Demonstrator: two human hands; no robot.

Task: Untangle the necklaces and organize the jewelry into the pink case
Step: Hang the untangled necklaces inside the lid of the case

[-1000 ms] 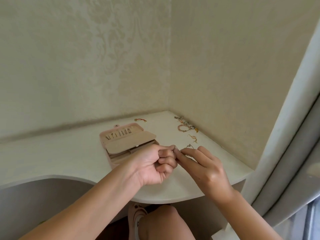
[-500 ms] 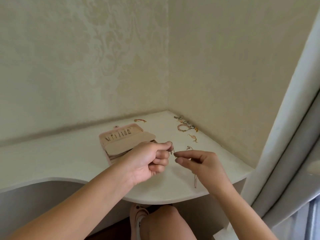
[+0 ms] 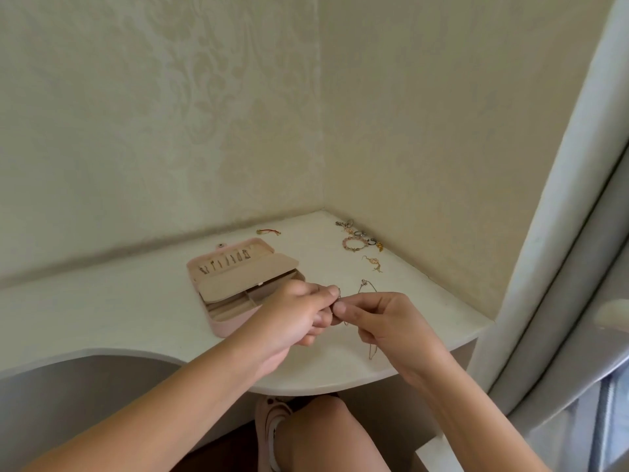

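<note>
A thin gold necklace chain (image 3: 371, 349) is pinched between my left hand (image 3: 299, 313) and my right hand (image 3: 384, 321), fingertips meeting just above the white desk. Part of the chain hangs below my right hand; another loop (image 3: 366, 286) shows behind it. The open pink case (image 3: 224, 327) lies to the left of my hands, its lid lined with several hooked pieces and its beige flap raised over the compartments. More jewelry sits at the back right: a pink bead bracelet (image 3: 354, 243), rings (image 3: 360, 233), a gold earring (image 3: 374, 264), a red cord piece (image 3: 269, 231).
The white desk (image 3: 102, 308) fills a corner between two patterned walls. Its curved front edge runs just below my hands. A grey curtain or frame (image 3: 558, 233) stands at the right. My knee and a pink shoe (image 3: 272, 413) show under the desk.
My hands came slightly apart half a second ago with the chain dangling, then closed together again, fingertips now touching on the chain.
</note>
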